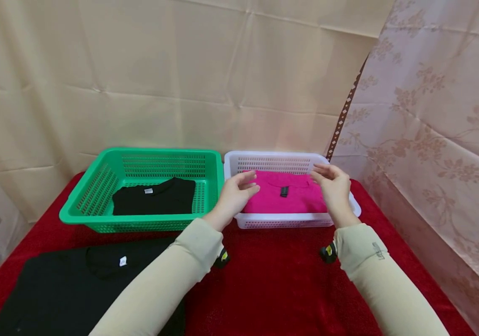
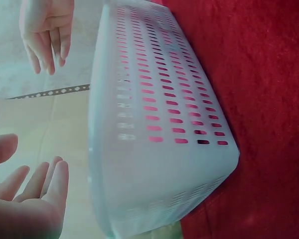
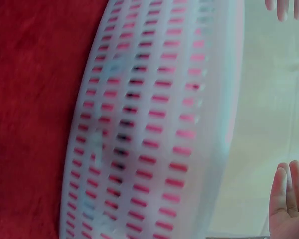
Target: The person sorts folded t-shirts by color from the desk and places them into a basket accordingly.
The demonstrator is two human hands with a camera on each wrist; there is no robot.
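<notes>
A folded pink shirt [image 1: 281, 198] with a dark neck label lies in the white basket [image 1: 287, 220]. My left hand [image 1: 236, 192] is raised over the basket's left side, fingers relaxed and nothing in them. Over the right side is my right hand [image 1: 331, 186], its fingers loosely bent and holding nothing. In the left wrist view, both the left hand [image 2: 32, 204] and the right hand [image 2: 49, 30] show above the basket's rim. The right wrist view shows the slotted basket wall [image 3: 134, 129] with pink behind it, and the right hand [image 3: 290, 199] beyond the rim.
A green basket [image 1: 138, 218] holding a folded black shirt [image 1: 155, 198] stands against the white one. Another black shirt [image 1: 63, 284] is spread at the front left, partly behind the left sleeve. Red cloth [image 1: 273, 280] covers the table; curtains [image 1: 159, 70] rise behind it.
</notes>
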